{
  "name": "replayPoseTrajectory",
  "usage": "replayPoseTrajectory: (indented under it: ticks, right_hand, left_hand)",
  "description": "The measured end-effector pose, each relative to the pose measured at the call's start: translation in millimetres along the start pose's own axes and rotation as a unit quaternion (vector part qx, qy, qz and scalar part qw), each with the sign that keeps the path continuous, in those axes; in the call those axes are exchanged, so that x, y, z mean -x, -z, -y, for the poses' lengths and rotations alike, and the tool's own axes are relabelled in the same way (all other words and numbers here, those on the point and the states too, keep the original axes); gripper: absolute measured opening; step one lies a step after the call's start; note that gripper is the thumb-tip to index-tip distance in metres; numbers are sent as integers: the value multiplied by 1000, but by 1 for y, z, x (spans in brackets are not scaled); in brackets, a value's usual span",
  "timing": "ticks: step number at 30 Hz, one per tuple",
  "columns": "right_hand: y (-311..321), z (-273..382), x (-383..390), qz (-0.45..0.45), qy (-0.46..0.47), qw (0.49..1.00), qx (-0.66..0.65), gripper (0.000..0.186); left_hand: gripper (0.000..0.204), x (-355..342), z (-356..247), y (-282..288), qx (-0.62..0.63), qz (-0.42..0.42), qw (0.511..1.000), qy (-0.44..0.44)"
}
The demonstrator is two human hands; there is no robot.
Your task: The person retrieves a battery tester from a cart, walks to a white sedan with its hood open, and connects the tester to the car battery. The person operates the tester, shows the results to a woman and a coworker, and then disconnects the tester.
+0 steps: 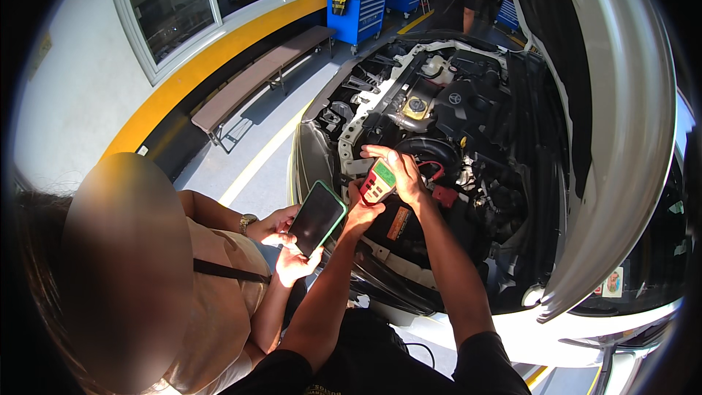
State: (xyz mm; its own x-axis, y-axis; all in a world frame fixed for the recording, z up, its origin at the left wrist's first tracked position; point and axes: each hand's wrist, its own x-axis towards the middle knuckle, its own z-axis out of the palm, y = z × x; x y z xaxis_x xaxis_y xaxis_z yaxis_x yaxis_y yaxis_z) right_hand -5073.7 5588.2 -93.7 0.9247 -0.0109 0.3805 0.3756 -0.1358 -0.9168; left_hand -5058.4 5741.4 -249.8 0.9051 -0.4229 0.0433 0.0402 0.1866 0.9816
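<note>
My left hand (pixel 363 213) is closed around the lower part of a red-and-white handheld battery tester (pixel 371 192), whose lit green screen faces up. My right hand (pixel 406 175) is open beside the tester, fingers stretched leftward past its top edge, casting shade near the screen. Whether the right palm touches the tester, I cannot tell. A red cable (pixel 438 169) curves through the engine bay just right of that hand. Beneath my forearms, a dark car battery with an orange label (pixel 398 224) sits near a red clamp-like piece (pixel 444 196).
At my left a person (pixel 227 300) holds a green-cased phone (pixel 319 219) close to my left forearm. The raised hood (pixel 629 102) slants along the right. A long bench (pixel 256 80) lines the wall; blue tool cabinets (pixel 357 11) and other people (pixel 455 0) are farther back.
</note>
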Motion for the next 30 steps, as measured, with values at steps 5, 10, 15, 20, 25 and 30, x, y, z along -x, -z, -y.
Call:
replayPoseTrajectory:
  ticks: [5, 10, 15, 20, 25, 30]
  right_hand:
    - [1, 0, 1, -1, 4, 1000, 3, 70]
    - [0, 0, 2, -1, 6, 1000, 6, 69]
    - [1, 3, 0, -2, 11, 1000, 11, 68]
    - [-1, 6, -1, 7, 11, 1000, 1, 68]
    - [2, 4, 0, 4, 15, 1000, 7, 67]
    - [-2, 6, -2, 10, 14, 1000, 5, 67]
  left_hand:
    - [76, 2, -7, -4, 26, 10, 1000, 0]
    - [76, 0, -3, -3, 36, 10, 999, 0]
    - [76, -1, 0, -2, 27, 7, 1000, -6]
    - [76, 1, -6, -2, 18, -2, 1000, -9]
    - [76, 3, -20, -8, -10, -8, 1000, 3]
    - [76, 1, -11, -1, -14, -11, 1000, -8]
